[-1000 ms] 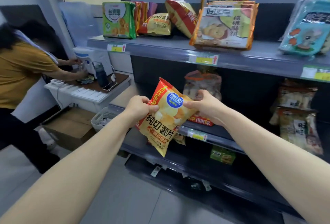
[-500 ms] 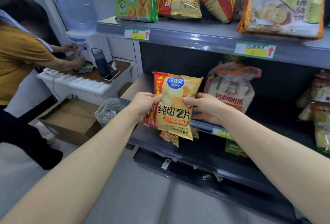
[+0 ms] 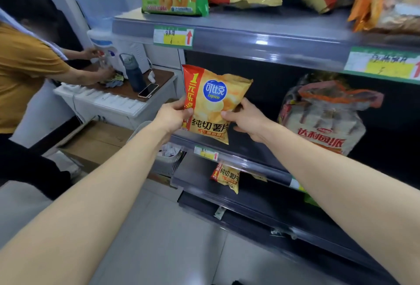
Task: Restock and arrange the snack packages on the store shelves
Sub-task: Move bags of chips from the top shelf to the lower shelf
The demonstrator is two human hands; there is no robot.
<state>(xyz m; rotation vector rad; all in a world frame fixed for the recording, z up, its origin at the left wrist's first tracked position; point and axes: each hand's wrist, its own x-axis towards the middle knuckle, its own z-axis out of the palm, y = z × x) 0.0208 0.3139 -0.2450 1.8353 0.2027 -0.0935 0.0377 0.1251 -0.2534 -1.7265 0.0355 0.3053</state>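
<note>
Middle shelf (image 3: 256, 164) — chip bag (image 3: 214, 103) gripped between hands (image 3: 173, 113) (image 3: 248, 121).

One wide-angle head view, forward and slightly down, close before the store shelves (image 3: 261, 44).

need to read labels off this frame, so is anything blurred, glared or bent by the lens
Head view: the chip bag print is sharp; the price tags are too smeared to read; glare streaks the upper shelf rail; the wide lens bows straight lines near the borders.
</note>
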